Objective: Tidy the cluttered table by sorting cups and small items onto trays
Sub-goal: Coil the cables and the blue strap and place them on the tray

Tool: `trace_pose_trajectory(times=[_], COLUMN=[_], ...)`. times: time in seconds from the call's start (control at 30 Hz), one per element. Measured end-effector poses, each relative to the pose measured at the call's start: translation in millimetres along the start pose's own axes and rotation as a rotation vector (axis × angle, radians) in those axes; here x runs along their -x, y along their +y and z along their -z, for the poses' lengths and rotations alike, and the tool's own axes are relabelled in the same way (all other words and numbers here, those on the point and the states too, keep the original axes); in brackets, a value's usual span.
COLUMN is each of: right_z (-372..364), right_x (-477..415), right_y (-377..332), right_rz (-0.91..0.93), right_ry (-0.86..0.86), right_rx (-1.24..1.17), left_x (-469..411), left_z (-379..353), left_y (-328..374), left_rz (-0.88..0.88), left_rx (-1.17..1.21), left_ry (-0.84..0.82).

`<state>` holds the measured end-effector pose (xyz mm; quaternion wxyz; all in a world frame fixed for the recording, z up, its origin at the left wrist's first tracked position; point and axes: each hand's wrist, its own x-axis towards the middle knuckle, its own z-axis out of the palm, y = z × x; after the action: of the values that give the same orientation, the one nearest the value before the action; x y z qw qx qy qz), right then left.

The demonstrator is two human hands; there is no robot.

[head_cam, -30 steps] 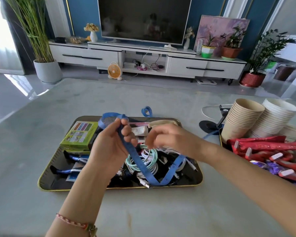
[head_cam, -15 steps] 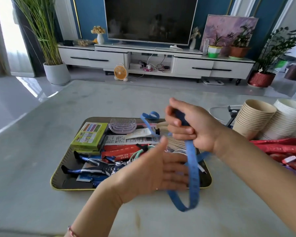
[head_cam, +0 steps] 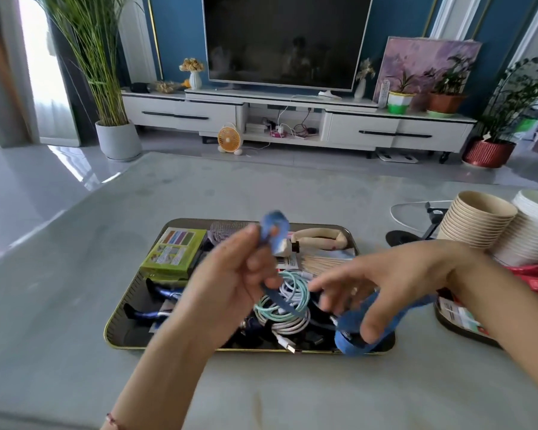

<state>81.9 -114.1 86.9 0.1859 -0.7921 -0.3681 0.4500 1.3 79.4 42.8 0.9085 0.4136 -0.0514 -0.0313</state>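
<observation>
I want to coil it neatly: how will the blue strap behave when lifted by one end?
Probably floppy: the blue strap sags in a loop between the left hand and the right hand. Likely light, since the left hand's pinch alone holds it up. It might snag the coiled cables beneath.

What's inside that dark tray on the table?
A green box, coiled cables and wooden sticks. The left hand, right hand and blue strap hide its middle.
</observation>
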Motion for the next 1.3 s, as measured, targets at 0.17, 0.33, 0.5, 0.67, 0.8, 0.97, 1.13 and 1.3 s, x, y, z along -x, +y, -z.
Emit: trace_pose_trajectory(times=[0.17, 0.33, 0.5, 0.67, 0.8, 0.97, 1.13, 1.3], right_z=[-11.2, -9.9, -6.0, -15.8, -12.5, -6.5, -3.8, -24.2], right_x=[-27.4, -29.5, -15.8, -23.2, -26.3, -29.5, -31.4, -39.7], right_y=[-10.6, -23.6, -19.7, -15.8, -8.9, -0.1, 2.8, -19.4], right_rz=[0.275, 0.291, 0.243, 0.145, 0.077, -0.054, -0.189, 0.172], right_ry=[0.095, 0.429, 0.368, 0.369, 0.479, 0.67, 0.717, 0.534], right_rx=[-1.015, -1.117, -0.689, -0.446, -0.333, -0.028, 0.441, -0.159], left_x=[4.9, 12.8, -5.8, -7.0, -7.7, -4.7, -5.8, -2.8], left_z=[-23.3, -15.4, 1.2, 7.2, 11.2, 14.5, 12.9, -4.4], left_y=[-40.2, -45.1, -21.3, -4.4, 2.6, 4.9, -1.0, -24.5], left_rz=[0.119, 0.329, 0.14, -0.12, -0.147, -0.217, -0.335, -0.261], left_rx=[-0.415, -0.516, -0.245, -0.01, -0.026, -0.136, -0.252, -0.496], left_ry=[-0.162, -0.242, 0.058, 0.233, 0.309, 0.421, 0.527, 0.444])
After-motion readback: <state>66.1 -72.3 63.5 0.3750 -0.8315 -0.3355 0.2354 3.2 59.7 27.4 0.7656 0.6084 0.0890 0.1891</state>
